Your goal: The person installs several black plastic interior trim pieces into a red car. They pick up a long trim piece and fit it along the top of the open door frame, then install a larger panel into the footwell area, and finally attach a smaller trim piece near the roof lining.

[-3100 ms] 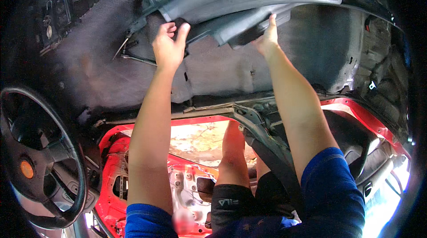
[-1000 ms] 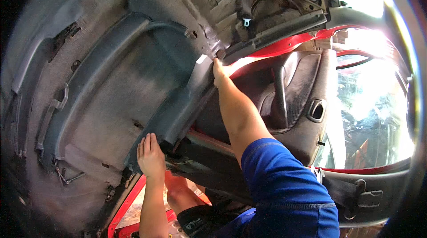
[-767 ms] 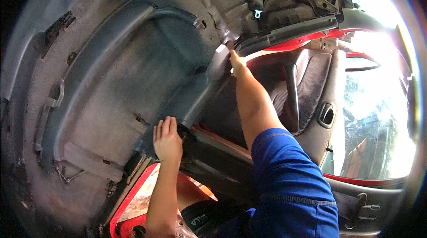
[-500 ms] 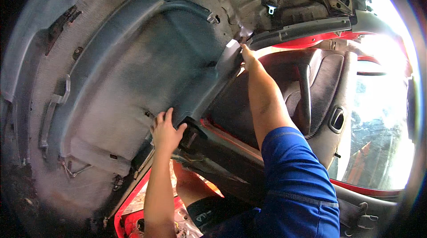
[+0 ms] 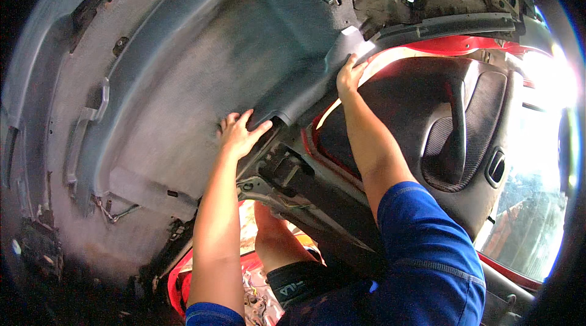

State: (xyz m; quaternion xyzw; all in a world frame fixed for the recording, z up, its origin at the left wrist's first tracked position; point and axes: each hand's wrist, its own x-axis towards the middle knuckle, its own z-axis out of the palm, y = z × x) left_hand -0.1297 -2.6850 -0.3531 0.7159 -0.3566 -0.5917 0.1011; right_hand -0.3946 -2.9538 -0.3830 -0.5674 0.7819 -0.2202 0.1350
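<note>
Spreading left fingers (image 5: 246, 118) wider than earlier at grey trim (image 5: 305, 91), right fingers (image 5: 351, 64) farther along its edge, grip unclear.

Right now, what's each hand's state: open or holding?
Left hand: open, fingers spread, near the lower end of the grey trim piece.
Right hand: at its upper end; grip cannot be told.

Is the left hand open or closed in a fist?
Open: the left hand has its fingers spread and thumb apart, near the grey trim piece.
</note>
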